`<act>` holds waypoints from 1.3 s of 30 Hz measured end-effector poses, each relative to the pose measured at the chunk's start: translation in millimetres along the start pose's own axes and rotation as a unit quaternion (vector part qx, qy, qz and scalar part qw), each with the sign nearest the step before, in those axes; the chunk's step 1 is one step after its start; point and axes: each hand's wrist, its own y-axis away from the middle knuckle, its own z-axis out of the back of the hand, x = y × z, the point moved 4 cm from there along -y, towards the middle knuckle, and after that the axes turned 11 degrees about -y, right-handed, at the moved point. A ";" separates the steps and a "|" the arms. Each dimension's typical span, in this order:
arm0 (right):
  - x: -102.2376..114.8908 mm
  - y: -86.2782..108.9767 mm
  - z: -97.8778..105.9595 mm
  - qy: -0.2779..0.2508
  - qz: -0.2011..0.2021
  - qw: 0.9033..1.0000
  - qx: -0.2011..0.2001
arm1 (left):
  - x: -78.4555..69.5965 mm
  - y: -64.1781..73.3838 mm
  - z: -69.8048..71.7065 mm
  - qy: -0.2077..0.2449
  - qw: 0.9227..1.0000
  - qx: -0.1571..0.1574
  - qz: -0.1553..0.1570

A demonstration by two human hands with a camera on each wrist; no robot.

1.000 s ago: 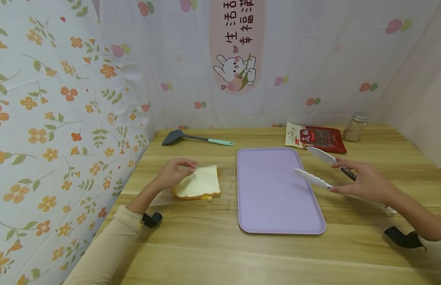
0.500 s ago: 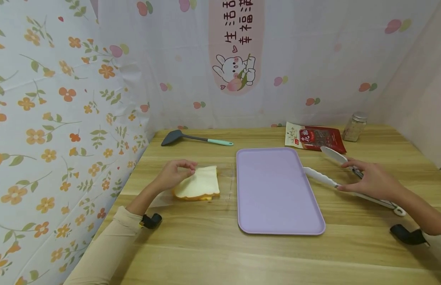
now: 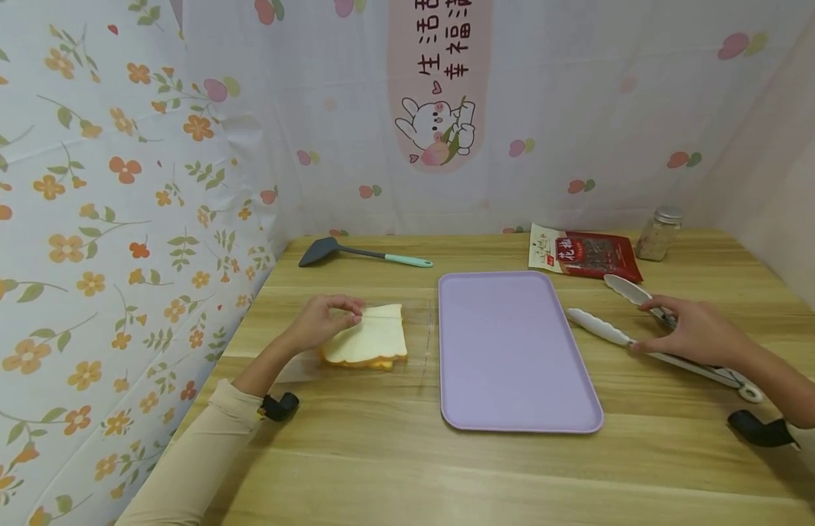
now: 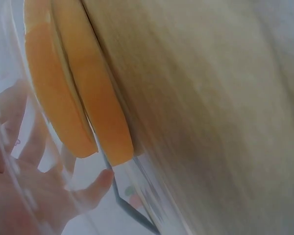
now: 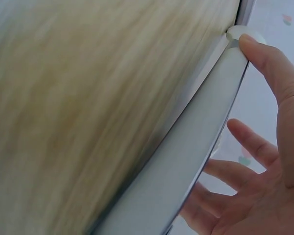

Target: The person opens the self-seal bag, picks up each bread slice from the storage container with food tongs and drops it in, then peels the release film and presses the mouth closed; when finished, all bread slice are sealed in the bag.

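In the head view, my left hand (image 3: 324, 321) rests at the left edge of a stack of bread slices (image 3: 374, 340), with a yellow filling peeking out at the front. Its fingers are relaxed; the left wrist view has the thumb (image 4: 95, 191) right by the crust of the lower slice (image 4: 100, 107), behind clear plastic. My right hand (image 3: 696, 332) grips tongs (image 3: 683, 361) with white scalloped tips, low over the table to the right of a lilac tray (image 3: 519, 425). Thumb and fingers lie on opposite arms of the tongs, which are spread apart.
Clear plastic (image 3: 417, 365) lies around the bread. Behind it is a spatula (image 3: 370, 253) with a mint handle. A red spice packet (image 3: 598, 254) and a glass jar (image 3: 658, 234) stand at the back right. Printed cloth (image 3: 354, 109) hangs behind the wooden table (image 3: 381, 467).
My right hand has carried the tongs rightward, so their tips no longer overlap the lilac tray. My left hand has stayed at the bread.
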 end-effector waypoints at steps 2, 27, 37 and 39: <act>-1.0 -0.2 0.0 0.002 -0.003 1.000 0.003 | 9.0 -2.4 -3.7 0.000 1.000 0.000 0.001; 134.0 -15.9 -23.2 -0.197 0.094 0.976 0.023 | 13.4 -55.5 -0.8 -0.026 0.986 0.161 -0.027; 241.6 -26.9 -96.6 -0.381 0.075 0.880 0.273 | -4.6 -88.3 -7.3 -0.097 0.957 0.266 -0.061; 259.1 -26.9 -113.3 -0.395 0.050 0.866 0.302 | -3.7 -92.0 -13.1 -0.102 0.953 0.282 -0.047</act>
